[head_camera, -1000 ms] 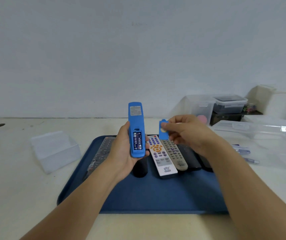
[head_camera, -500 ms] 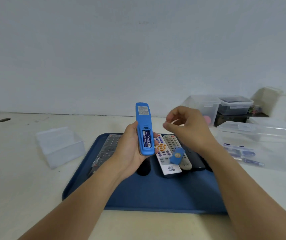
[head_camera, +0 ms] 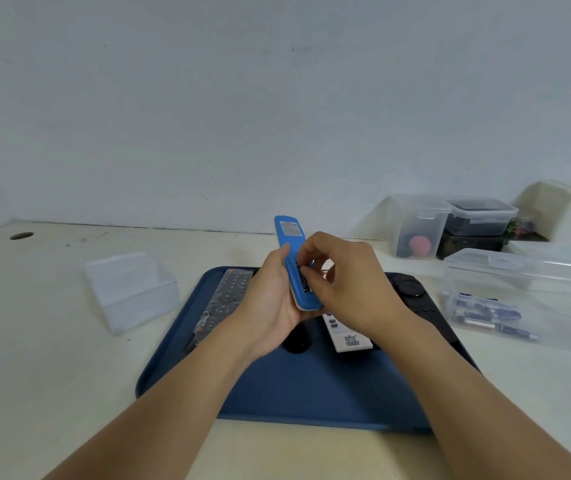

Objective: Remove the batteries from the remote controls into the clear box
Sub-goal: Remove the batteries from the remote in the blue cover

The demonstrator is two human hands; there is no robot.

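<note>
My left hand (head_camera: pixel 270 299) grips a blue remote (head_camera: pixel 289 233) upright above the blue tray (head_camera: pixel 311 386), its back facing me and its battery bay uncovered. The dark batteries (head_camera: pixel 304 285) still sit in the bay. My right hand (head_camera: pixel 349 282) is curled against the bay, with thumb and fingertips pinching at a battery. A white remote (head_camera: pixel 344 336), a plastic-wrapped black remote (head_camera: pixel 228 299) and other dark remotes (head_camera: pixel 415 299) lie on the tray. The clear box (head_camera: pixel 536 282) on the right holds several batteries (head_camera: pixel 484 311). The blue cover is hidden.
An empty small clear tub (head_camera: pixel 131 292) stands left of the tray. Lidded storage containers (head_camera: pixel 450 223) are stacked at the back right by the wall. A hole in the tabletop (head_camera: pixel 20 235) shows at the far left.
My right hand let the blue battery cover drop onto the remotes, then moved left onto the blue remote's open bay. The left hand tilted the remote slightly.
</note>
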